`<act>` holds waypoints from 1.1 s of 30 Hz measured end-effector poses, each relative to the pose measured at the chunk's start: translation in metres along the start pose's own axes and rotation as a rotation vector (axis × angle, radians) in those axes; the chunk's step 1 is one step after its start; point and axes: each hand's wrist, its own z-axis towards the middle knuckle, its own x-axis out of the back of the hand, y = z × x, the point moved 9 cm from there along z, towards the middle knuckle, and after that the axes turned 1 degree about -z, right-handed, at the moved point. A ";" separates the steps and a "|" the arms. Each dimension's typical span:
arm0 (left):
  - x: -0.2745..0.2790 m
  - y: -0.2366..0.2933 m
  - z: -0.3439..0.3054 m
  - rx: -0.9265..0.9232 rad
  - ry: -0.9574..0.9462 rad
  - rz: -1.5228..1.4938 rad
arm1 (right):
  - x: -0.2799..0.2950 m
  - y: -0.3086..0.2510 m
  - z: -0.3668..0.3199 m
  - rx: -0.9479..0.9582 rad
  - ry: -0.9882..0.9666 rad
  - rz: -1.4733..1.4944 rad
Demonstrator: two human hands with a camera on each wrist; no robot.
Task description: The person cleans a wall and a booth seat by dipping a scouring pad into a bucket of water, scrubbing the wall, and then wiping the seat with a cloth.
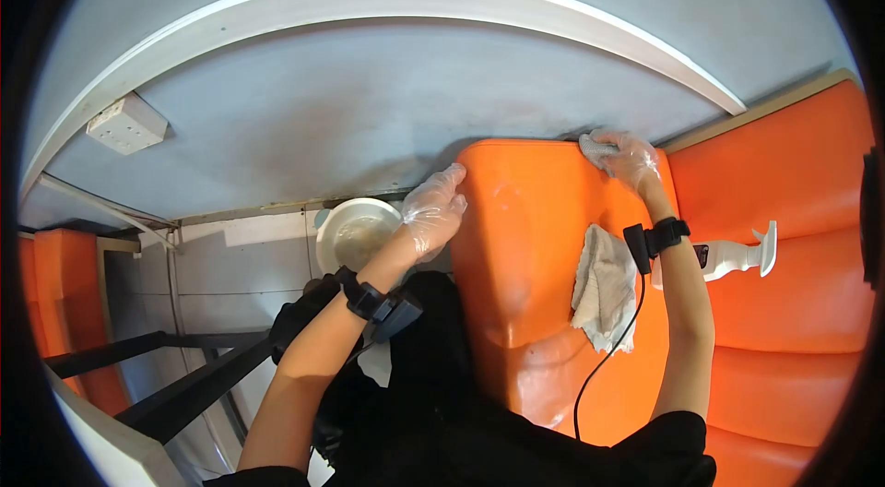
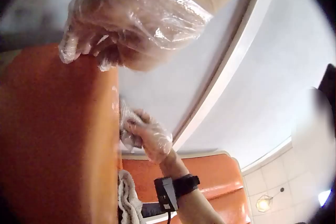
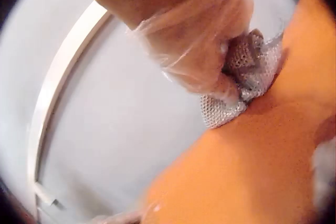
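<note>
Grey-blue wall (image 1: 304, 118) backs the orange seat (image 1: 530, 219); at the seat's far left corner rests the left hand (image 1: 433, 216), fingers loosely bent, nothing visibly held, while the right hand (image 1: 632, 162) grips the bunched mesh cloth (image 1: 594, 150), just left of its palm, against the wall-side edge

Clear plastic gloves (image 1: 433, 213), black wristbands (image 1: 666, 234) with boxy modules (image 1: 637, 249) (one cabled), black short sleeves (image 1: 678, 441), probably a T-shirt.

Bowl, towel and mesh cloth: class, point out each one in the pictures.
Bowl (image 1: 324, 243): head view, left side of its rim.
Towel (image 1: 605, 289): head view, its middle.
Mesh cloth (image 3: 258, 79): right wrist view, near its middle.
</note>
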 end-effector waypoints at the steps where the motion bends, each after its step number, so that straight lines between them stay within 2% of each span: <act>1: -0.002 0.004 0.000 -0.036 -0.008 0.081 | 0.004 -0.002 -0.003 0.035 0.065 -0.081; 2: -0.003 0.004 0.003 -0.035 -0.006 0.077 | -0.005 -0.009 -0.002 0.078 0.088 -0.124; 5: -0.012 0.001 0.008 -0.008 -0.045 0.190 | -0.012 -0.105 -0.019 0.303 0.028 -0.068; 7: -0.012 0.000 0.008 0.017 -0.042 0.192 | -0.026 -0.154 -0.019 0.438 0.012 0.036; 8: -0.010 0.004 0.008 0.019 -0.044 0.197 | -0.034 -0.170 -0.017 0.437 0.012 0.042; 10: -0.008 0.009 0.005 0.082 -0.110 0.245 | -0.044 -0.205 -0.023 0.624 -0.050 0.163; 11: -0.009 0.004 0.005 0.082 -0.109 0.249 | -0.044 -0.204 -0.023 0.626 -0.048 0.166; 13: -0.012 -0.015 0.006 0.092 -0.074 -0.090 | -0.048 -0.191 -0.020 0.600 -0.083 0.200; 14: -0.015 -0.024 0.007 0.095 -0.068 -0.096 | -0.046 -0.179 -0.017 0.605 -0.089 0.196; 16: -0.013 -0.028 0.007 0.021 0.001 -0.320 | -0.034 -0.130 -0.004 0.508 -0.057 0.149; 18: -0.012 -0.025 0.005 0.018 0.006 -0.281 | -0.019 -0.068 0.006 0.343 -0.052 0.126; 20: -0.006 -0.006 0.002 0.010 0.008 -0.246 | -0.005 -0.011 0.010 0.116 0.026 -0.173; 22: -0.008 -0.005 -0.008 0.374 -0.037 -0.609 | -0.002 -0.010 0.006 0.066 0.020 -0.180; 23: -0.010 -0.008 -0.007 0.372 -0.039 -0.610 | -0.001 -0.007 0.004 0.013 0.014 -0.181; 24: -0.008 -0.005 -0.004 0.259 -0.040 -0.546 | -0.003 -0.016 0.002 0.010 0.013 -0.180; 25: -0.006 0.001 -0.004 0.148 -0.042 -0.479 | -0.007 -0.042 -0.001 0.118 0.019 -0.120; 28: -0.012 -0.004 -0.001 0.214 -0.116 -0.498 | -0.018 -0.126 -0.013 0.372 0.037 -0.042; 29: -0.012 -0.003 -0.001 0.216 -0.121 -0.492 | -0.025 -0.141 -0.012 0.367 0.038 -0.037; 31: -0.015 -0.007 -0.003 0.288 -0.132 -0.513 | -0.034 -0.179 -0.016 0.559 0.015 0.052; 33: -0.013 -0.007 -0.002 0.235 -0.131 -0.448 | -0.028 -0.193 -0.030 0.585 -0.016 0.028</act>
